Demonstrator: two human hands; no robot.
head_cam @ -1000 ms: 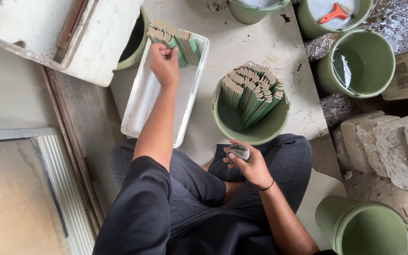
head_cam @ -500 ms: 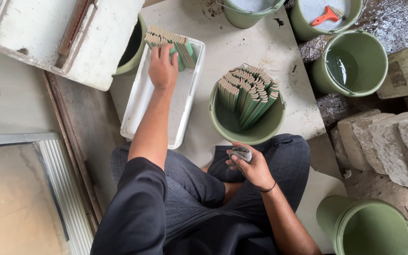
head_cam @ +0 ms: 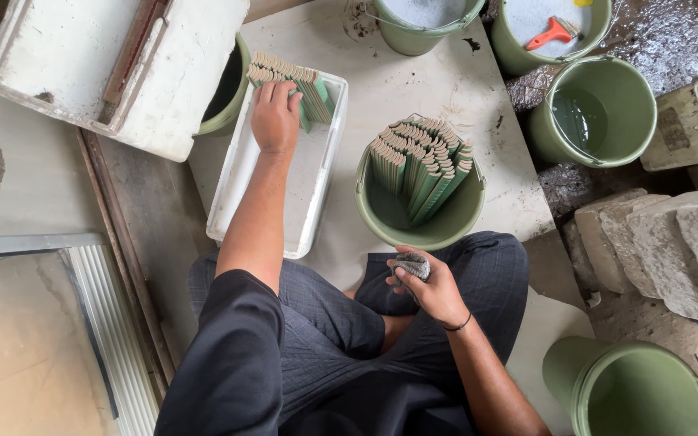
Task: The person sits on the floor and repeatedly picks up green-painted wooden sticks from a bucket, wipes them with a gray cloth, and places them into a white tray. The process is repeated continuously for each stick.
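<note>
Left hand (head_cam: 275,117): fingers pressed flat together against a row of green tiles (head_cam: 296,79) standing at the far end of a white tray (head_cam: 240,173). Right hand (head_cam: 428,284): fingers curled, pinching a grey sponge (head_cam: 412,264) over the lap. Between them, a green bucket (head_cam: 414,226) holds more upright tiles (head_cam: 422,161); another bucket (head_cam: 591,113) holds water.

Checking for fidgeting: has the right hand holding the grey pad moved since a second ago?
No. The right hand stays over the lap, just below the near rim of the green bucket, as before.

Bare slab (head_cam: 414,81) between white tray (head_cam: 240,178) and tile-filled bucket (head_cam: 454,222), seemingly passable.
</note>
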